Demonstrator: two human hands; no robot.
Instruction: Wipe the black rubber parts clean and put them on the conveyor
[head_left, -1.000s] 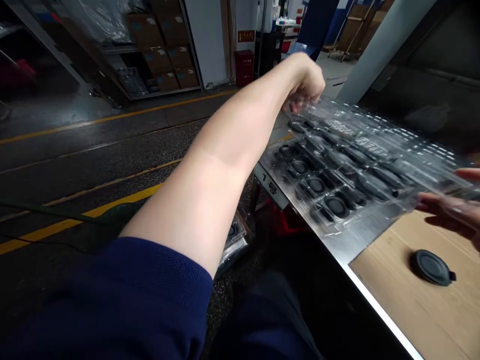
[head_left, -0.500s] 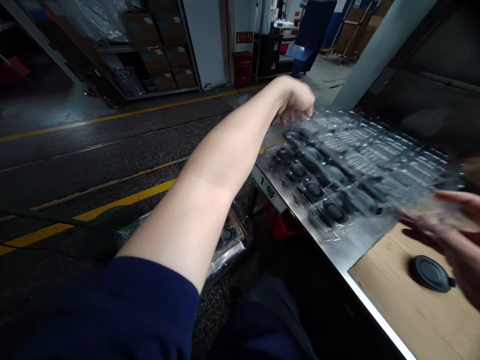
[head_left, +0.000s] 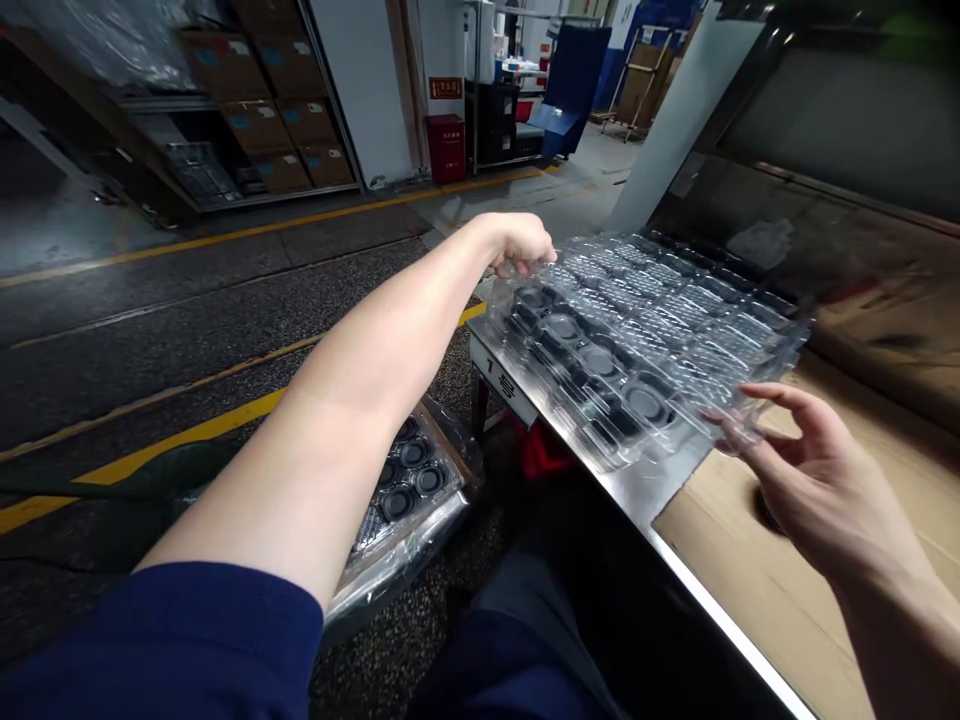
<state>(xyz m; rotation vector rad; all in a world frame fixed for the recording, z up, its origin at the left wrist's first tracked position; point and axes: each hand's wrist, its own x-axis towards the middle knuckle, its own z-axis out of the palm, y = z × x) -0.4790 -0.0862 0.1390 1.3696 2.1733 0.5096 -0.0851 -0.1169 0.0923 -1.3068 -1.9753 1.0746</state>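
A clear plastic blister tray [head_left: 660, 305] with rows of pockets spans the space between my hands, above the metal tabletop. My left hand [head_left: 523, 245] is closed on its far left edge. At the near right corner my right hand [head_left: 802, 460] pinches the rim between thumb and fingers. Several black round parts [head_left: 645, 400] show through the clear plastic along the near left rows. Whether they sit in this tray or in one underneath, I cannot tell. Part of a dark round piece [head_left: 766, 508] shows on the cardboard, mostly hidden behind my right hand.
A cardboard sheet [head_left: 739, 560] covers the right of the metal table [head_left: 637, 505]. Below on the left, a plastic-wrapped box [head_left: 409, 545] holds a tray of black round parts. A red bin [head_left: 446, 148] and shelves with cartons [head_left: 259, 125] stand across the aisle.
My view has swung to the right. The plastic tray has settled lower over the black parts, held at both edges. My right hand now covers most of the round piece on the cardboard.
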